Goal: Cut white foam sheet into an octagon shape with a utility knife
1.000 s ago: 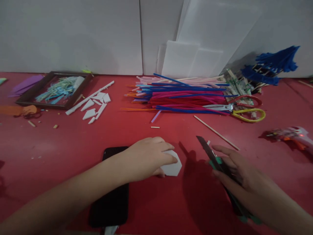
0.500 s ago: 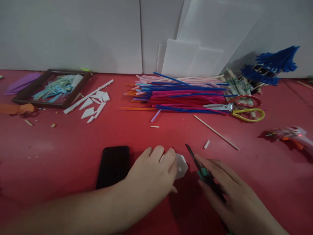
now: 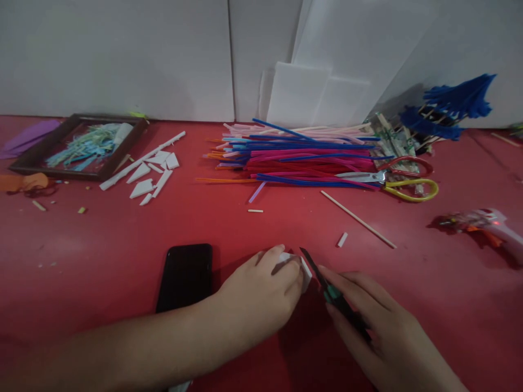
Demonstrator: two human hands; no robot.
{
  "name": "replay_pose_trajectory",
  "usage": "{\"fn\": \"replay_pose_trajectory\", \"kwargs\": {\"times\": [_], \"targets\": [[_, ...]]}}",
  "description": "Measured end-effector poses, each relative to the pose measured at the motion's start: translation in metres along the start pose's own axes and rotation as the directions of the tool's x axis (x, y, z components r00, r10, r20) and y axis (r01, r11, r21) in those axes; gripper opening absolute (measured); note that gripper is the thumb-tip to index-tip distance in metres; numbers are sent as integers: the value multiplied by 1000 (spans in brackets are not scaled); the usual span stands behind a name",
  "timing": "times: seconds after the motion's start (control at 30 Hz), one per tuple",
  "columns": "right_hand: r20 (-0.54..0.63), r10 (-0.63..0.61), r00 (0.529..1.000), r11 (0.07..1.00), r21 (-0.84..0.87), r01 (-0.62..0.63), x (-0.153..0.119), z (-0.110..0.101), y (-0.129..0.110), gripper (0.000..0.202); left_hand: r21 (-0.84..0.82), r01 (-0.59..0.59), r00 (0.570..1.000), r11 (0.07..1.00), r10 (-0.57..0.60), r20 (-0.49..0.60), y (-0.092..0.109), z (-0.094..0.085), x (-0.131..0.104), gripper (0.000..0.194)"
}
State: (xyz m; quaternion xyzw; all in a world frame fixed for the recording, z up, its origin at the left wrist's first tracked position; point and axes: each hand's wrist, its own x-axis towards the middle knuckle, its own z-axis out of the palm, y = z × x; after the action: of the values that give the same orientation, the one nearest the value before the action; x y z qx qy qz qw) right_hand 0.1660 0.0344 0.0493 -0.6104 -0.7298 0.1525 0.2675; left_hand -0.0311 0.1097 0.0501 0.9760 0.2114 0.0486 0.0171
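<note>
A small white piece (image 3: 306,276) with straight, angled edges lies under and between the fingers of the left hand (image 3: 261,291), on the near middle part of the red desk (image 3: 245,234). Its upper edge and right side show past the fingertips, while the rest is hidden beneath the hand. The left hand is curled over it, fingers bent and closed down on it. Just beside the piece's right side is the dark blade of a cutter knife (image 3: 333,291); whether the tip touches the piece cannot be told. The right hand (image 3: 379,326) is closed around the knife's handle, thumb on the near side and fingers on the far side, with the blade slanting up and to the left. A black phone (image 3: 186,275) lies left of the left hand, partly covered by the forearm. Beyond the knife rest a small white offcut (image 3: 342,239) and a thin wooden stick (image 3: 358,219). Farther back lies a heap of coloured fuzzy stems (image 3: 310,155), with scissors (image 3: 368,177) at its right end, open-handled in red and yellow. White scraps (image 3: 141,188) lie to the heap's left, beside a dark frame (image 3: 61,174).
</note>
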Motion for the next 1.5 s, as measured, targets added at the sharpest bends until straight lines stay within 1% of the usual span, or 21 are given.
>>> {"fn": "replay_pose_trajectory", "kwargs": {"times": [0.13,0.2,0.3,0.37,0.67,0.77,0.83,0.97,1.07,1.17,1.3,1.4,1.5], "targets": [[30,-26,999,1000,0,26,0,2,2,35,8,7,1000,1000,-7,11,1,0,0,35],[45,-31,999,999,-5,32,0,3,2,37,6,22,1000,1000,-22,13,1,-1,0,33],[41,-45,998,999,-21,45,0,3,1,38,-4,14,1000,1000,-14,-14,0,-3,1,29],[41,-62,997,998,-28,63,0,3,1,37,-11,4,1000,1000,-4,-26,-1,-3,1,30],[76,-59,995,998,-26,61,-1,3,-1,40,-82,-2,1000,997,2,4,-3,-3,3,30],[79,-72,994,996,-46,75,0,2,-2,40,-104,-10,1000,995,10,-1,-4,-4,4,30],[97,-71,993,995,-69,77,0,0,-2,40,-106,-11,1000,994,12,3,-4,-4,3,31],[168,-40,985,991,-118,61,-4,1,1,43,-89,4,999,996,-1,33,-4,-4,3,30],[136,-29,990,985,-164,52,-9,5,3,43,-88,9,1000,996,-7,25,-3,-4,4,29],[114,-40,993,977,-204,63,-12,9,4,45,-84,14,998,996,-9,56,-3,-3,5,29],[101,-41,994,974,-216,62,-11,10,2,46,-90,14,999,996,-9,51,-3,-3,6,34],[122,-49,991,977,-198,73,-9,6,0,46,-122,28,997,992,-20,70,-4,-4,6,32],[158,-24,987,983,-178,53,-10,5,2,48,-134,36,996,990,-25,82,-4,-5,7,31]]}}
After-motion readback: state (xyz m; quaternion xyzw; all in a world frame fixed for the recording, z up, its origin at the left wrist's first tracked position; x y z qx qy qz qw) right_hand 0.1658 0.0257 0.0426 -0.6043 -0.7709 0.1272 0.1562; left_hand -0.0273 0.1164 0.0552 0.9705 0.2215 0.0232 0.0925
